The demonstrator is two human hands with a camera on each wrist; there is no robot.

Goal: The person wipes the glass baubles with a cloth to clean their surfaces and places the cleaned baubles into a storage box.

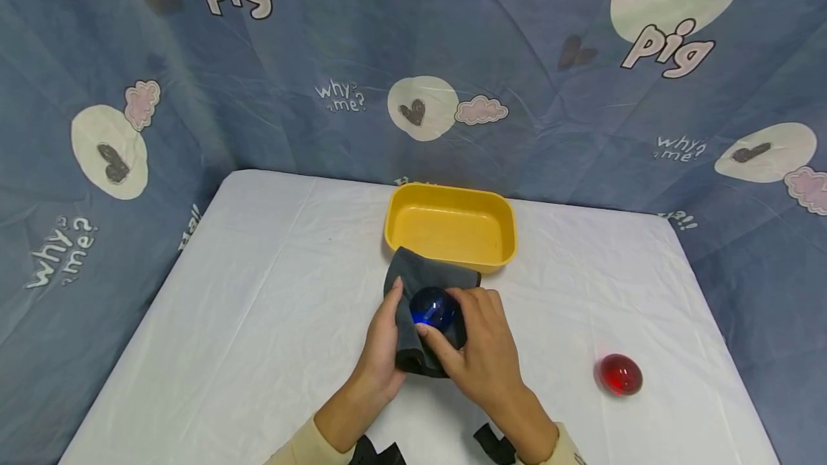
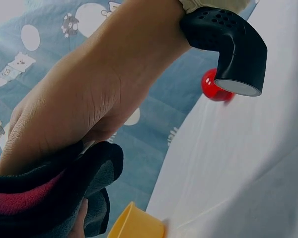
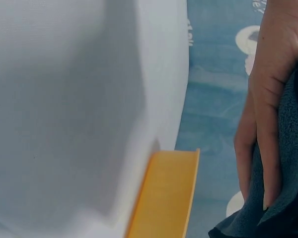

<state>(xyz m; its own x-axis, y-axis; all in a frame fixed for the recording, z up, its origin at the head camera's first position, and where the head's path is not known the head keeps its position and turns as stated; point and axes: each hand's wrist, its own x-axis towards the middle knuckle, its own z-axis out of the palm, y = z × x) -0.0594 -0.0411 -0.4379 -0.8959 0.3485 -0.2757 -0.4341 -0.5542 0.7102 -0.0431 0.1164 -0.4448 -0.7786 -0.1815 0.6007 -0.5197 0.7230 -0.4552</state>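
A blue glassy ball (image 1: 433, 308) sits in a dark grey cloth (image 1: 428, 275) just in front of the yellow tub (image 1: 451, 224). My left hand (image 1: 388, 329) grips the cloth from the left, thumb up along its edge. From the right, my right hand (image 1: 472, 339) curls its fingers and thumb round the ball. The left wrist view shows the right hand (image 2: 79, 109) above the cloth (image 2: 54, 198), whose inner face is pink. In the right wrist view the left hand (image 3: 268, 99) lies against the cloth (image 3: 288, 188). The ball is hidden in both wrist views.
A red ball (image 1: 620, 374) lies on the white tablecloth (image 1: 258, 293) at the right, also seen in the left wrist view as the red ball (image 2: 216, 87). A blue patterned sheet (image 1: 517, 56) hangs behind and on both sides. The tub holds nothing.
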